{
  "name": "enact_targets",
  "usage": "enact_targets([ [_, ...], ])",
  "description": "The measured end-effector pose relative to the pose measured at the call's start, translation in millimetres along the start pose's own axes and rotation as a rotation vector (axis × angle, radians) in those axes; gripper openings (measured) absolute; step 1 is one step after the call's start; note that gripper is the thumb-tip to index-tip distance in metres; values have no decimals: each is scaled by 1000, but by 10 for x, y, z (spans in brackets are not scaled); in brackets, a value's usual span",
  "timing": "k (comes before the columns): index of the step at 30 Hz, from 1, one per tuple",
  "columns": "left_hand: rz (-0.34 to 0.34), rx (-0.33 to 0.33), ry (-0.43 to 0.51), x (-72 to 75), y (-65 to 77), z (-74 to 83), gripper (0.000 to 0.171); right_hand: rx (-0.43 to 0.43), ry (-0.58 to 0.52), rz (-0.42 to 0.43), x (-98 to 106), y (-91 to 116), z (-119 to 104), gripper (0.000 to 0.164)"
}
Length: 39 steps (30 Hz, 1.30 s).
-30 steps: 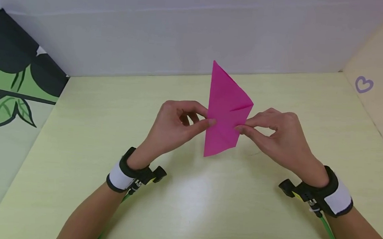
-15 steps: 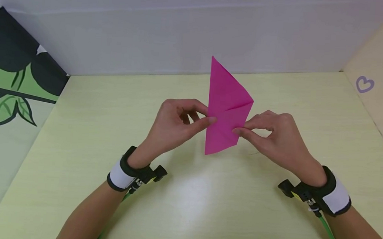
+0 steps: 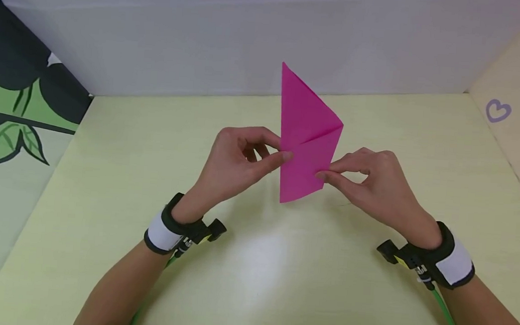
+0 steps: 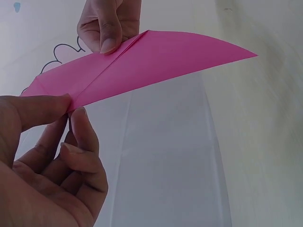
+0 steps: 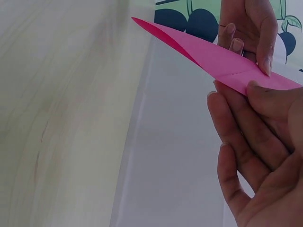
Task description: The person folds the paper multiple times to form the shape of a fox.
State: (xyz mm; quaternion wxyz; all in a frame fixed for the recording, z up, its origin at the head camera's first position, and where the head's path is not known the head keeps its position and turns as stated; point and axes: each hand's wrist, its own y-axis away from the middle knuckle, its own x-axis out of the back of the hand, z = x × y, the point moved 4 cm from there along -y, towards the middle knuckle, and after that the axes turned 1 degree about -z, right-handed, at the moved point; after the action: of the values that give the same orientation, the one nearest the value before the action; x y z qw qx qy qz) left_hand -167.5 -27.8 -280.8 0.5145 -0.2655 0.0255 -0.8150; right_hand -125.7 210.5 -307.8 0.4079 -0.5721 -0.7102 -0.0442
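Note:
A folded sheet of bright pink paper (image 3: 310,120) is held up over the table, its long straight edge to the left and a pointed corner at the top. My left hand (image 3: 242,159) pinches that left edge between thumb and index finger. On the opposite side my right hand (image 3: 367,182) pinches the lower right edge, thumb in front. A slanting fold line crosses the pink paper (image 4: 156,59) in the left wrist view. From the right wrist, the far end of the paper (image 5: 189,45) shows its layers parted along one edge.
Below the hands lies a pale wood-grain table (image 3: 251,283). A white wall (image 3: 195,52) stands at its back, with a painted panel (image 3: 15,95) at left and a beige panel (image 3: 517,110) at right. Both wrists wear camera straps (image 3: 164,231) with green cables (image 3: 450,317).
The paper has risen slightly in the head view and tipped so its top leans left. Its slanting fold line shows longer. Both hands keep their pinch, moving up a little with it.

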Motion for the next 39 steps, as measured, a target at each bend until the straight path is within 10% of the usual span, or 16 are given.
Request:
enact_targets([
  [39, 19, -29, 27, 71, -8, 52, 7, 63, 59, -87, -97, -11, 16, 21],
])
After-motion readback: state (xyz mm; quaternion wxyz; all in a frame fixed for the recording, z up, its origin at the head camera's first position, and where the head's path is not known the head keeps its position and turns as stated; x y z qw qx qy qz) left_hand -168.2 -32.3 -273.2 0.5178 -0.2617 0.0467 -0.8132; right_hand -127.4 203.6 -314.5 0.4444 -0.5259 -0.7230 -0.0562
